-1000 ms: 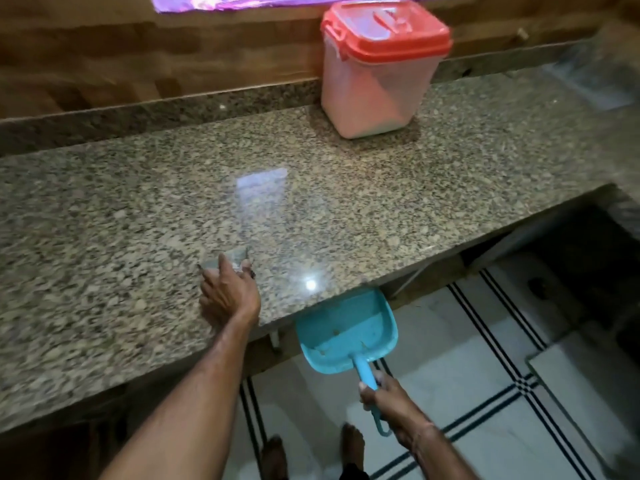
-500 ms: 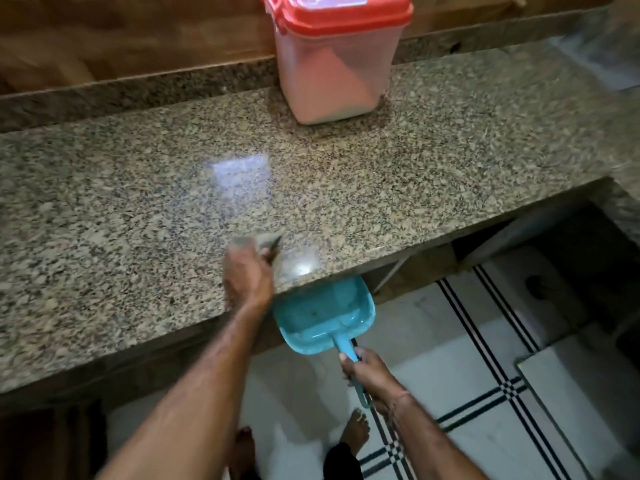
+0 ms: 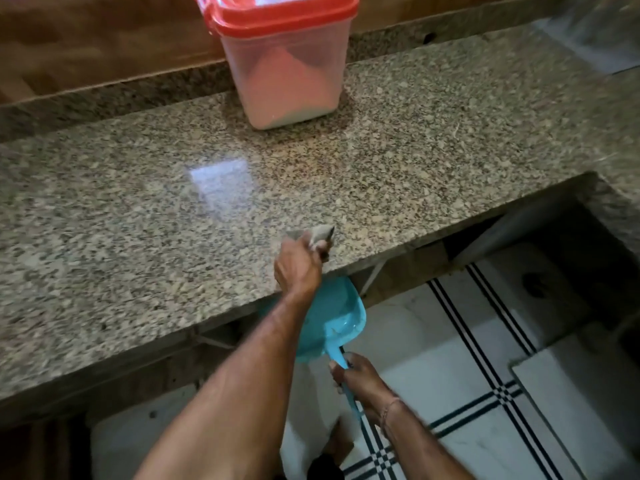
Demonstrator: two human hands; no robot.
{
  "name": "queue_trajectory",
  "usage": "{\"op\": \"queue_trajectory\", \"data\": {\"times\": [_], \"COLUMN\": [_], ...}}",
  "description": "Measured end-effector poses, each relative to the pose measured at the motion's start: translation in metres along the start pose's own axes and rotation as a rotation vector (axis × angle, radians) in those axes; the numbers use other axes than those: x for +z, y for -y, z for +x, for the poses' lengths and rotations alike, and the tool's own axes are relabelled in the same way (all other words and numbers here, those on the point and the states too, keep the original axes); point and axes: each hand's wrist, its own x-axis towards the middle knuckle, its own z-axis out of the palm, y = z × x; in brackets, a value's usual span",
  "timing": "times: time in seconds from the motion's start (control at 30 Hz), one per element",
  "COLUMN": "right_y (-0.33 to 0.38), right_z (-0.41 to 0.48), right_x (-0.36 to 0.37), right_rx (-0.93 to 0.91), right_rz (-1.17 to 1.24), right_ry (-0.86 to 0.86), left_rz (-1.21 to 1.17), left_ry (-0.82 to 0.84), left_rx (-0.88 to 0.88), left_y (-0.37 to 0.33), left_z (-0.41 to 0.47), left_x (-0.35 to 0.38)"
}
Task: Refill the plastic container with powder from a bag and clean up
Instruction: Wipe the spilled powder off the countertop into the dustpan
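At the counter (image 3: 138, 220) edge my left hand (image 3: 299, 268) grips a rag (image 3: 322, 233), and the dustpan (image 3: 332, 317), gripped in my right hand (image 3: 360, 379), sits just below at five o'clock.

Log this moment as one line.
left hand: grips scrap at counter edge | right hand: holds dustpan under edge | container: lidded

Not much gear on me tbh. My left forearm (image 3: 242, 375) and right forearm (image 3: 426, 445) are bare right to the frame edge, and my left hand (image 3: 299, 268) and right hand (image 3: 360, 375) are bare too. Only thing worn up top is a thin thread band (image 3: 389, 408) round my right wrist, looks reddish but it's blurry. Down low there's one bare foot (image 3: 341, 441) and a bit of black clothing (image 3: 323, 466), can't tell what garment.
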Motion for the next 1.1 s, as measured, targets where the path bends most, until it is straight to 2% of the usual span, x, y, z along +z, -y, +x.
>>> {"op": "queue_trajectory", "data": {"times": [0.1, 0.17, 0.27, 0.37, 0.47, 0.5, 0.57, 0.63, 0.73, 0.8, 0.83, 0.93, 1.0, 1.03, 1.1], "right_y": [0.003, 0.006, 0.011, 0.011, 0.013, 0.014, 0.018, 0.021, 0.024, 0.028, 0.030, 0.038, 0.043, 0.046, 0.048], "right_z": [-0.002, -0.001, 0.001, 0.007, 0.010, 0.010, 0.010, 0.011, 0.016, 0.020, 0.024, 0.033, 0.034, 0.036, 0.037], "right_x": [-0.019, -0.033, -0.043, -0.047, -0.050, -0.051, -0.055, -0.060, -0.064, -0.063, -0.060, -0.052, -0.048, -0.047, -0.050], "right_rx": [0.002, -0.018, -0.041, -0.052, -0.053, -0.056, -0.069, -0.078, -0.091, -0.086, -0.075, -0.047, -0.043, -0.037, -0.024], "right_rz": [0.004, -0.033, -0.014, 0.025, 0.016, 0.015, 0.008, 0.002, -0.007, -0.002, 0.001, -0.002, -0.010, -0.027, -0.061], "right_ry": [0.007, -0.003, -0.004, -0.006, 0.002, 0.003, 0.003, -0.002, -0.013, -0.025, -0.027, -0.021, -0.019, -0.031, -0.046], "left_rz": [-0.122, -0.094, 0.017, 0.086, 0.033, -0.011, -0.202, -0.358, -0.203, -0.137, -0.135, -0.205, -0.327, -0.383, -0.404], "left_ry": [-0.095, -0.224, -0.312, -0.257, -0.064, -0.024, -0.041, -0.169, -0.338, -0.333, -0.298, -0.035, 0.141, 0.129, -0.076], "left_rx": [-0.110, -0.211, -0.277, -0.168, 0.047, 0.067, -0.040, -0.168, -0.299, -0.366, -0.342, 0.007, 0.073, 0.044, -0.054], "left_y": [0.003, 0.030, 0.074, 0.053, 0.001, -0.008, -0.016, -0.005, 0.035, 0.049, 0.046, 0.016, -0.004, -0.007, 0.003], "left_z": [0.016, 0.026, 0.031, 0.014, -0.005, -0.007, -0.001, 0.020, 0.063, 0.075, 0.073, 0.055, 0.048, 0.055, 0.073], "left_x": [-0.012, -0.037, -0.057, -0.033, 0.016, 0.029, 0.032, 0.004, -0.046, -0.056, -0.052, -0.016, -0.006, -0.008, -0.021]}}
